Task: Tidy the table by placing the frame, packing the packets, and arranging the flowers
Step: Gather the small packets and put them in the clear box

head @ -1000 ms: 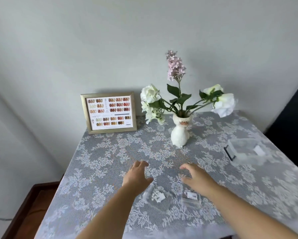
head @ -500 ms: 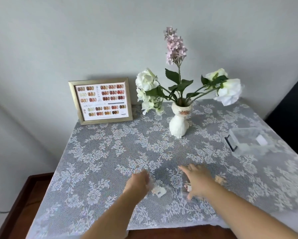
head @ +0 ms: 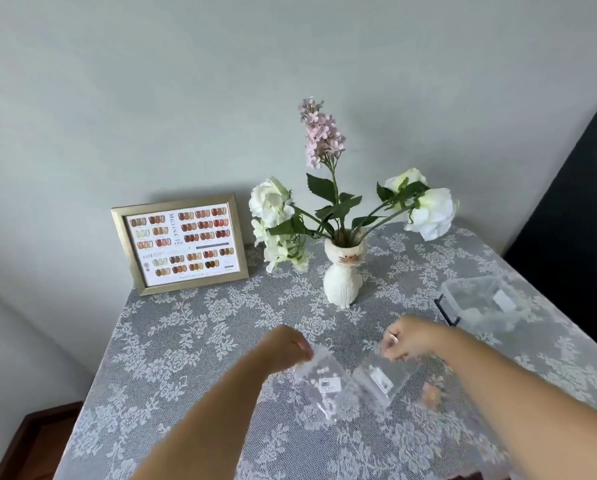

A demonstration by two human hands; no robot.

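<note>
My left hand (head: 285,348) pinches the top corner of a clear packet (head: 319,382) with a white barcode label, lifted off the cloth. My right hand (head: 409,339) pinches a second clear packet (head: 382,377), which hangs below it. A third small packet (head: 430,394) with something orange in it lies on the cloth under my right forearm. A gold frame (head: 179,247) with a colour chart leans against the wall at the back left. White and pink flowers (head: 321,140) stand in a white cat-shaped vase (head: 342,278).
A clear plastic box (head: 484,306) with a black clip stands at the right of the table. A white lace cloth (head: 193,327) covers the table. A dark panel (head: 574,216) stands to the right, and a brown wooden surface (head: 37,441) lies below at the left.
Both hands went down onto the packets, closed on them and raised them off the cloth. The camera view shifted upward and closer.
</note>
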